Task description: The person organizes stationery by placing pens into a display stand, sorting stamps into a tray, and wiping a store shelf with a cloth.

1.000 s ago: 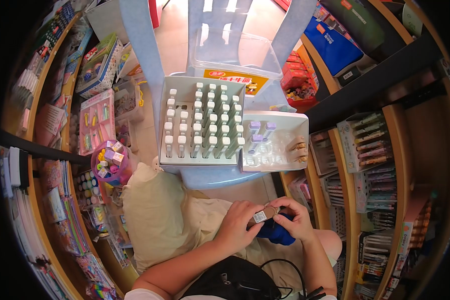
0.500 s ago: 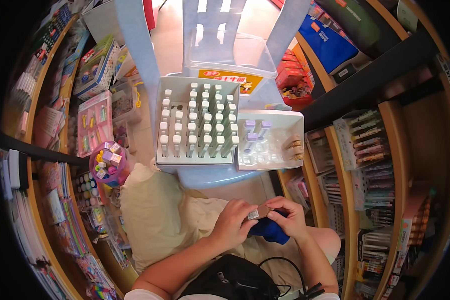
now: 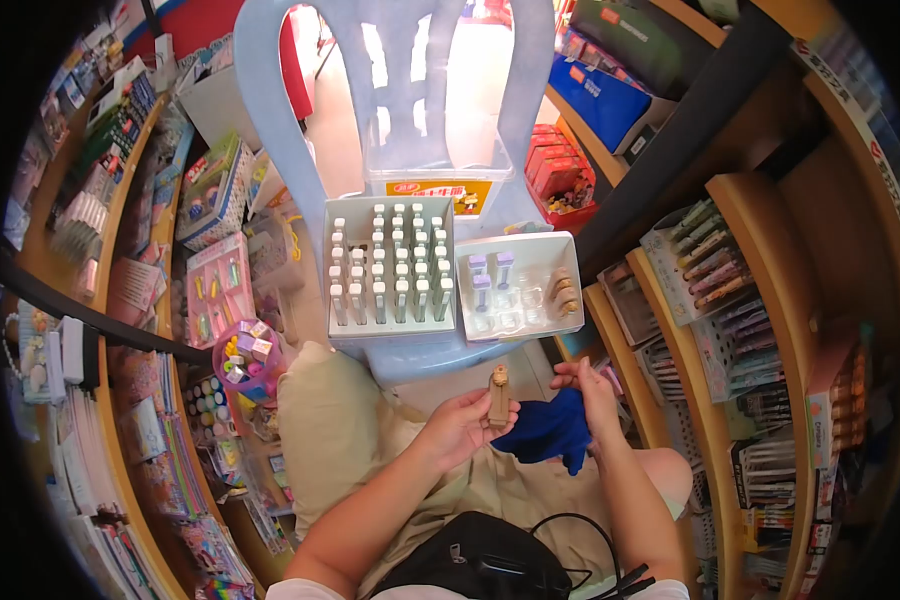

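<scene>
My left hand (image 3: 462, 428) grips a small brown stick-shaped item (image 3: 499, 397) with a rounded, figure-like top, held upright between thumb and fingers. I cannot make out its exact kind. A dark blue cloth (image 3: 548, 428) hangs beside it, gathered against the palm of my right hand (image 3: 592, 402), whose thumb and forefinger stretch out above the cloth. On the chair ahead, a white box (image 3: 390, 335) holds rows of clear sticks with white caps (image 3: 379, 288). Against its right side, a shallower white tray (image 3: 522, 331) contains several purple-capped pieces (image 3: 504, 260) and brown pieces (image 3: 565, 290).
The light blue plastic chair (image 3: 410, 366) stands in front of my knees. Behind the boxes is a clear plastic tub (image 3: 435, 165) with an orange label. Packed shelves (image 3: 760, 250) close in on the right. At left are stationery shelves and a pink basket (image 3: 250, 385).
The brown item has turned upright in my left hand, its labelled face out of sight. My right hand has come off it and moved right, and more of the cloth shows. The view has shifted.
</scene>
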A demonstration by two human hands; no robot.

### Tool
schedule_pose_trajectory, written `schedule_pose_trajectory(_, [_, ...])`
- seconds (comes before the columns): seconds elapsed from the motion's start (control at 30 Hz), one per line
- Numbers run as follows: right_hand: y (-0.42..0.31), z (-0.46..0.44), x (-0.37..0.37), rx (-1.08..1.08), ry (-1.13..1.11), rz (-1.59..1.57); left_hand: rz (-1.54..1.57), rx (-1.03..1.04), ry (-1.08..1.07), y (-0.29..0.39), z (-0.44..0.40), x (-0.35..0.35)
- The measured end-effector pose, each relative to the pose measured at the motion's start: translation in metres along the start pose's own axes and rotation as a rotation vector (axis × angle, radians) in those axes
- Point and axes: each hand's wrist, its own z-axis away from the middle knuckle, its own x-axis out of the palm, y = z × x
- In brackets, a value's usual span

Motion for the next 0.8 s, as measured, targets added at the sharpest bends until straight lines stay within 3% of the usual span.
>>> schedule_pose_trajectory(0.17, [0.019,-0.004,-0.021,0.132,0.03,-0.213,0.019,0.035,-0.007,0.0,0.011,0.008])
schedule_pose_trajectory(0.37, [0.028,0.0,-0.032,0.254,-0.017,-0.466,-0.372,0.203,0.046,0.047,0.04,0.053])
schedule_pose_trajectory(0.53, [0.017,0.008,-0.031,0.212,-0.06,-0.537,-1.114,0.805,0.395,0.127,0.038,0.091])
schedule_pose_trajectory(0.63, [0.014,0.009,-0.028,0.174,-0.067,-0.539,-1.685,1.008,0.685,0.167,0.023,0.099])
schedule_pose_trajectory(0.73, [0.011,0.01,-0.026,0.176,-0.068,-0.576,-2.217,0.893,0.782,0.185,0.01,0.078])
schedule_pose_trajectory(0.8, [0.012,0.008,-0.027,0.19,-0.069,-0.618,-2.299,0.921,0.903,0.179,0.009,0.079])
